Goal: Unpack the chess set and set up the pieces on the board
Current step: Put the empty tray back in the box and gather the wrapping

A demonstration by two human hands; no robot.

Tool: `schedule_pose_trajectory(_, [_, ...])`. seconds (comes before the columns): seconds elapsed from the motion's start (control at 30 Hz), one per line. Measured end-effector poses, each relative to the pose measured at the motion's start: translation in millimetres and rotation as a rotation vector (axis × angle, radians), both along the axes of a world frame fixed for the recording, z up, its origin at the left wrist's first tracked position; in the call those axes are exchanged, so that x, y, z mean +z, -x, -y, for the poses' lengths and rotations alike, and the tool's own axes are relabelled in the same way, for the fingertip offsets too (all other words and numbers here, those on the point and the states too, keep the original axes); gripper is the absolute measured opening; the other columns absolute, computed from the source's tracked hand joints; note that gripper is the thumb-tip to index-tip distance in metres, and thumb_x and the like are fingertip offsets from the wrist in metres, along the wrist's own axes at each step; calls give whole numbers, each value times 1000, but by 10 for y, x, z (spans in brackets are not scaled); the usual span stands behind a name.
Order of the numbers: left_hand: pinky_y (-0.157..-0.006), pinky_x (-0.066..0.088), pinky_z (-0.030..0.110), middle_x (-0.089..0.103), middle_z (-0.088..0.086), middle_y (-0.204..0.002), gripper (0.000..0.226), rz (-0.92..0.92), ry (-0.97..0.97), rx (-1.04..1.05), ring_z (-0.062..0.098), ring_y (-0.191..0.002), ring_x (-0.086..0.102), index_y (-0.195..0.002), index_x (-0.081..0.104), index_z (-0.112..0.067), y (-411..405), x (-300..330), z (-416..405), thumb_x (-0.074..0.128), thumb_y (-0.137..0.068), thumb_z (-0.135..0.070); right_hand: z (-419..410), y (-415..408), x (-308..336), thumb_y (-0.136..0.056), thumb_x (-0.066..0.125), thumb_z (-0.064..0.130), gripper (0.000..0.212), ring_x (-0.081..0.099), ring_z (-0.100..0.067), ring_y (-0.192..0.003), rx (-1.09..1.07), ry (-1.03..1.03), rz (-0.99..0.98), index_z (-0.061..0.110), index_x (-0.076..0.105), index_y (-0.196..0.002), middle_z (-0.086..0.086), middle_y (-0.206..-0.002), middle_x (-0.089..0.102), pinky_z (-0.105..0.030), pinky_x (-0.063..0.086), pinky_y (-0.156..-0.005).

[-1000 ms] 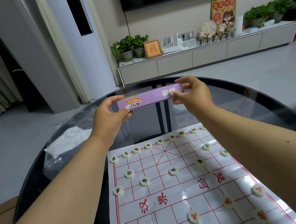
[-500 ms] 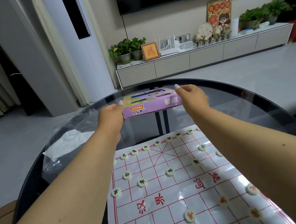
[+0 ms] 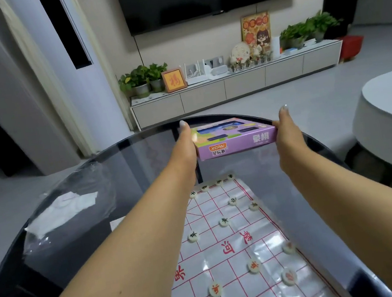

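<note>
**Box held flat between two hands at the far edge of the table**

The round dark glass table (image 3: 122, 174) fills the lower view. On its near part lies the white chess board (image 3: 244, 255), a glossy sheet with a red grid and red characters across its middle band. Round cream chess pieces (image 3: 224, 221) sit on the grid points, black-marked ones on the far half and red-marked ones nearer the camera; both arms hide the board's left part.

Beyond the board, near the table's far rim, the purple box (image 3: 235, 138) sits level between the two hands, its long side facing the camera. The left hand (image 3: 184, 145) presses flat against its left end and the right hand (image 3: 286, 129) against its right end, fingers straight and pointing away. Whether the box rests on the glass or hovers just above it cannot be told. Its front bears an orange logo and pale characters; the lid shows dark panels.

A crumpled clear plastic bag (image 3: 64, 211) lies on the table's left side.
</note>
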State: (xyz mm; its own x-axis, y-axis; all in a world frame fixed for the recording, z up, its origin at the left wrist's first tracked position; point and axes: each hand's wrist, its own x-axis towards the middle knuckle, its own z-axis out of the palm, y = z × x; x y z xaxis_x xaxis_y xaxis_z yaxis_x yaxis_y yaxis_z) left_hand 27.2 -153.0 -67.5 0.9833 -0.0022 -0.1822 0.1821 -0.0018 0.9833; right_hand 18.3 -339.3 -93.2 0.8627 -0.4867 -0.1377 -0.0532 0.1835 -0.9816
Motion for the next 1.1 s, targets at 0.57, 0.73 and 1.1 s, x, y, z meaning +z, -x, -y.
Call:
schedule_pose_trajectory(0.57, [-51,54,22,72,6,-108,78,-138,-21,-254,17,-88,73,-126,55,-26,372,-130,1037,21,-82,-81,897,546,-58,-96,0,57,86,52,-32,-104,-240,497,-341,0,64,-105,-15,-95,57,-41,34,-99])
schedule_pose_trajectory(0.73, [-65,52,27,65,7,-124,93,-173,-79,-287,19,-95,71,-136,47,-25,471,-146,1150,20,-74,-88,990,646,-123,-96,-1,57,84,50,-36,-115,-284,605,-444,0,60,-100,-25,-119,58,-46,31,-107])
schedule_pose_trajectory(1.1, [-102,44,35,64,6,-125,93,-211,-131,-264,20,-110,64,-132,48,-26,603,-160,1202,22,-70,-90,991,642,-226,-97,-1,50,81,48,-36,-113,-251,970,-496,4,65,-104,-20,-113,61,-43,33,-95])
